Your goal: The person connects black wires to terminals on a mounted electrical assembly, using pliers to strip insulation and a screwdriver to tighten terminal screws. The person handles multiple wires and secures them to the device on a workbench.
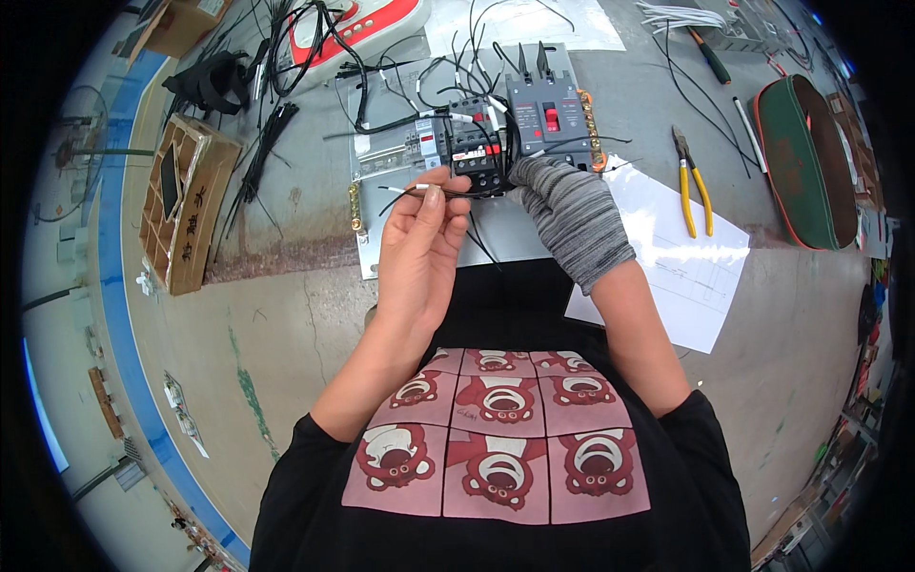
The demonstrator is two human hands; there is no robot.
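My bare left hand (419, 253) pinches a black wire (396, 190) with a white marker sleeve between thumb and fingers. The wire runs right toward my right hand (572, 214), in a grey knit glove. Its fingers are closed around black wires beside the breaker; the fingertips are partly hidden. Both hands are over the near side of a metal mounting plate (381, 255). On the plate sit a grey circuit breaker (550, 116) with a red switch, a black contactor (477, 157) and a small light-grey module (428, 143) on a rail. Several black wires with white sleeves arch above them.
Yellow-handled pliers (694, 186) and a printed paper sheet (701, 253) lie at right, near a green pouch (796, 162). At left are a wooden box (205, 205), black cable ties (257, 153) and a black strap (210, 84). A red-and-white object (372, 33) lies behind.
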